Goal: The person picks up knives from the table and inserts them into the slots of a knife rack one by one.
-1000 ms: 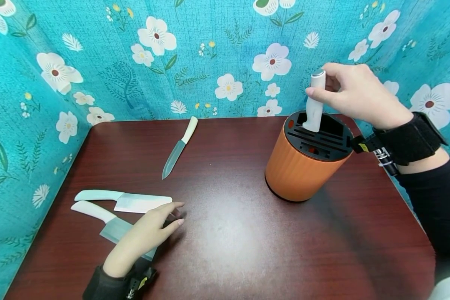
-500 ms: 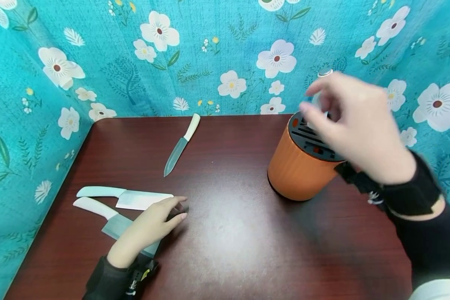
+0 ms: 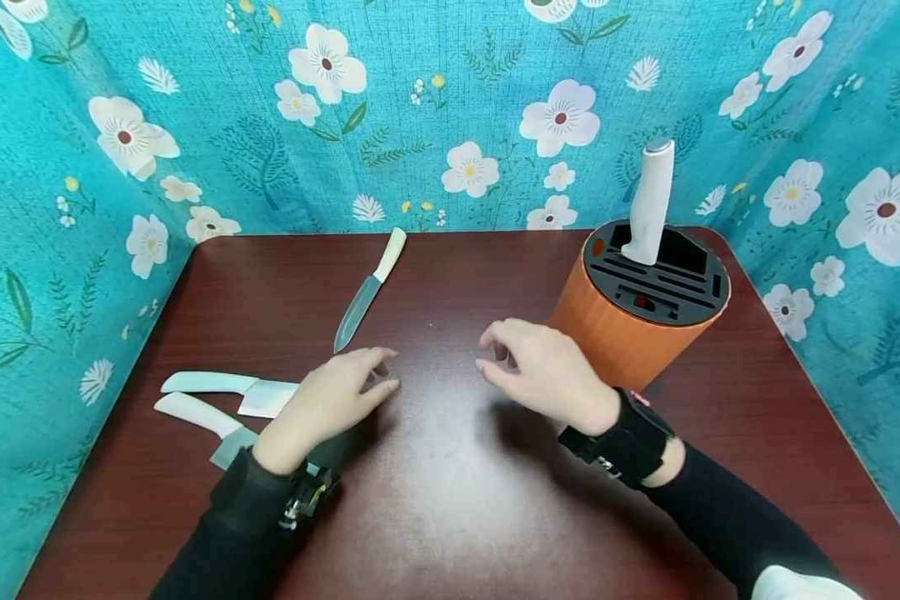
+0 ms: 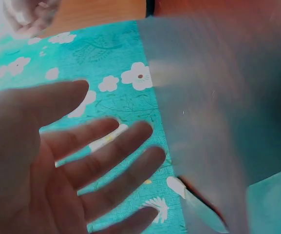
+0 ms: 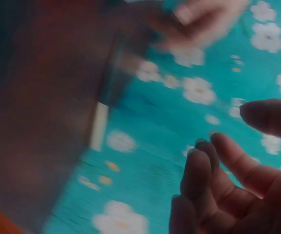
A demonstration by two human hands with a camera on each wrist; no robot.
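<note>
Watched left hand (image 3: 328,407) hover over the surface (image 3: 450,508), grip spread. Right hand (image 3: 543,367) hung near knife block (image 3: 630,337), back uppermost, grip loosely curved, also spread.

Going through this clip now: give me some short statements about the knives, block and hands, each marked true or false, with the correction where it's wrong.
1. A white handle sticks up from the orange block. True.
2. The right hand grips that handle. False: the right hand is empty, over the table.
3. The small knife lies apart from the two broad knives. True.
4. The left hand holds the small knife. False: the left hand holds nothing.
5. Both broad knives have their handles toward the left of the head view. True.
6. The curtain is plain. False: the curtain has a flower pattern.
</note>
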